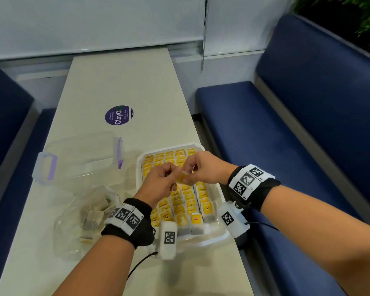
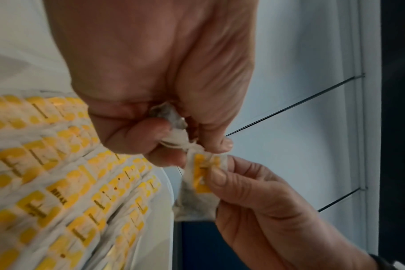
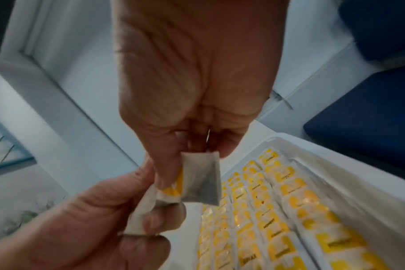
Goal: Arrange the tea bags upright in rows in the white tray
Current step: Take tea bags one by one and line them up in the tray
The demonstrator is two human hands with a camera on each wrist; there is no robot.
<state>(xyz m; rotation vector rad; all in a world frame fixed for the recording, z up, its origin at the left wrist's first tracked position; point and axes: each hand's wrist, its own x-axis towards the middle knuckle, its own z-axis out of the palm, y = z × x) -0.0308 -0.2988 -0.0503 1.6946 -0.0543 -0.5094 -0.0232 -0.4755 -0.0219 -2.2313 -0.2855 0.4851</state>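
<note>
A white tray [image 1: 209, 239] at the table's right edge holds rows of upright tea bags [image 1: 188, 201] with yellow tags, also seen in the left wrist view [image 2: 69, 182] and the right wrist view [image 3: 278, 210]. Both hands hover over the tray's middle. My left hand [image 1: 175, 175] grips a crumpled tea bag [image 2: 171, 126] in curled fingers. My right hand [image 1: 188, 173] pinches a second tea bag [image 2: 201, 175] by its yellow-tagged top, and its pouch hangs down [image 3: 204, 182]. The two bags touch between the hands; I cannot tell whether they are joined.
A clear plastic bag [image 1: 90, 214] with loose tea bags lies left of the tray. Behind it stands a clear box [image 1: 79, 154] with purple latches. A round purple sticker [image 1: 119, 115] marks the table. Blue benches [image 1: 286, 146] flank the narrow table.
</note>
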